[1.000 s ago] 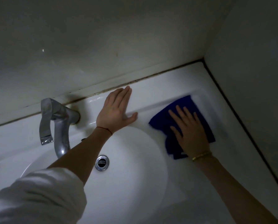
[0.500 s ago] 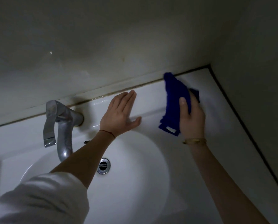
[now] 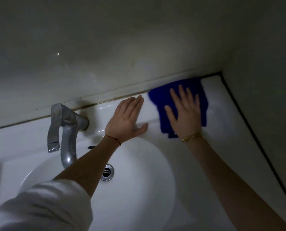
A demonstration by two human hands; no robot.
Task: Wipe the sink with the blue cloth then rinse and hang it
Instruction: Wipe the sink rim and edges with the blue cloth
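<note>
We had the right hand [image 3: 184, 114] flat, fingers spread, pressing the blue cloth [image 3: 162, 100] onto the back ledge of the sink [image 3: 222, 124], close to its far right corner and up against the wall seam. Our left hand [image 3: 127, 119] lay flat on the same ledge just beside the cloth, fingers together, thumb out. We judged ourselves mid-wipe: the basin [image 3: 139, 180] looked not yet wiped, the tap [image 3: 62, 130] was not running, and rinsing and hanging remained.
</note>
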